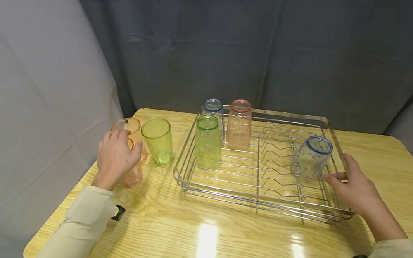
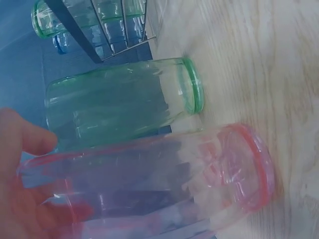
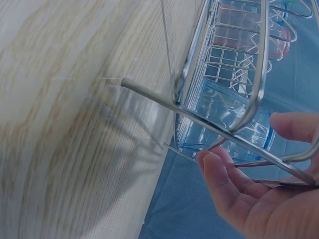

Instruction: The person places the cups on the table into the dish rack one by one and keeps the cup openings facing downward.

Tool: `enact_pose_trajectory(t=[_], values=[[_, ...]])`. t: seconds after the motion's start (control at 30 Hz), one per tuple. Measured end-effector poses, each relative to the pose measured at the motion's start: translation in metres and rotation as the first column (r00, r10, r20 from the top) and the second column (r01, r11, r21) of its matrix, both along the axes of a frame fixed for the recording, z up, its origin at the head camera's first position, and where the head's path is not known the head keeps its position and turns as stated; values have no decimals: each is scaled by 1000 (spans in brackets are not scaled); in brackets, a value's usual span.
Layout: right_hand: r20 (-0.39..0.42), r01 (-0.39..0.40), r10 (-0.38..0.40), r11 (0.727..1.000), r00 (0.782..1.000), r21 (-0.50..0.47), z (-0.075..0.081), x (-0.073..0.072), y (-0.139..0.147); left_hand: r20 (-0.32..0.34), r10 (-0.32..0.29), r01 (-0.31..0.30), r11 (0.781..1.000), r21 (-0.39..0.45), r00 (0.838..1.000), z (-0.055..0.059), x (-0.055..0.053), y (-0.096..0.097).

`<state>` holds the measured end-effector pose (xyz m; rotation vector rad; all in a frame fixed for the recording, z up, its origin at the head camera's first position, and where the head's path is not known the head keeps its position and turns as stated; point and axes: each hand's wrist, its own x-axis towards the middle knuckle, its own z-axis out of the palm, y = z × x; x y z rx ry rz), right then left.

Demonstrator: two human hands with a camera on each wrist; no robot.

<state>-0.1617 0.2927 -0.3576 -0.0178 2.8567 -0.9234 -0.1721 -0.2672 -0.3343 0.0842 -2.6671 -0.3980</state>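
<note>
My left hand (image 1: 116, 153) grips the upper end of an upright pink glass (image 1: 133, 177), thumb on the near side. In the left wrist view the fingers show through the wall of the glass. Right behind it stands an orange glass (image 1: 132, 124), partly hidden by the hand. A green glass (image 1: 157, 143) is upright beside them. On the far side, my right hand (image 1: 354, 187) holds the right rail of a wire dish rack (image 1: 219, 188), its fingers curled under the wires in the right wrist view. Next to that hand a blue glass (image 1: 312, 158) leans upside down inside the rack.
At the rack's left end stand three upside-down glasses: a blue one (image 1: 213, 104), a green one (image 1: 208, 141) and a pink one (image 1: 239, 126). The wooden table (image 1: 167, 229) meets a dark curtain (image 1: 199, 49) behind and a grey one (image 1: 38, 88) on the left.
</note>
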Motion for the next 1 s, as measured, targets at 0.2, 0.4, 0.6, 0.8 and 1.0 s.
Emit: enact_pose_trajectory(t=[0.2, 0.4, 0.6, 0.8, 1.0], values=[[1, 1, -1, 1000, 1000, -7, 0, -1, 0, -40, 35, -35, 999, -2, 999, -3, -2, 2], [3, 4, -4, 1000, 1000, -15, -1, -2, 1, -63, 79, -77, 996, 36, 995, -4, -2, 4], [5, 3, -3, 1000, 1000, -25, -4, -2, 1, -62, 198, -191, 975, 113, 978, -5, 1, 5], [11, 6, -6, 999, 1000, -40, -5, -2, 2, -43, 249, -243, 963, 115, 967, -1, 2, 5], [19, 5, -4, 999, 1000, -39, -4, -2, 2, -18, 249, -245, 963, 111, 968, -1, 3, 3]])
